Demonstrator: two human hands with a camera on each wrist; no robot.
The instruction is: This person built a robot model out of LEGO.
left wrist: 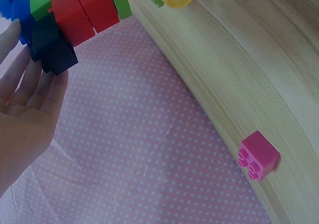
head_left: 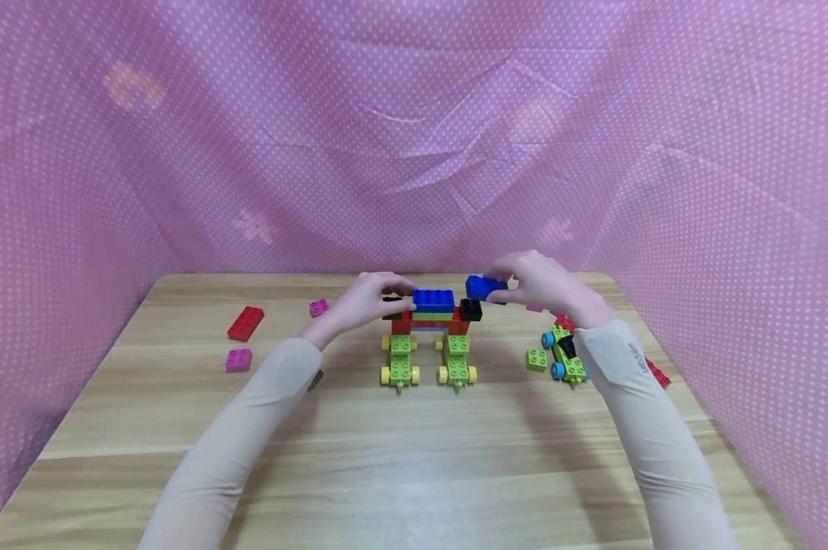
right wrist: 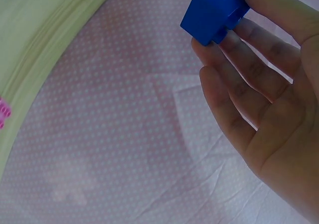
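A brick model (head_left: 431,328) stands mid-table: a blue brick (head_left: 433,299) on top, red pillars, and two green bases with yellow wheels (head_left: 400,359). My left hand (head_left: 369,302) holds the model's left end, thumb on top and straight fingers (left wrist: 40,79) against a black brick (left wrist: 50,50). My right hand (head_left: 538,283) pinches a separate small blue brick (head_left: 485,287) (right wrist: 214,12) in the air, just right of the model's top and above another black brick (head_left: 471,309).
A red brick (head_left: 245,323) and two pink bricks (head_left: 238,360) (head_left: 319,307) lie on the left of the wooden table (head_left: 414,458). On the right are a green wheeled piece (head_left: 565,355), a small green brick (head_left: 535,359) and a red brick (head_left: 657,373). Pink dotted cloth (head_left: 414,153) surrounds the table.
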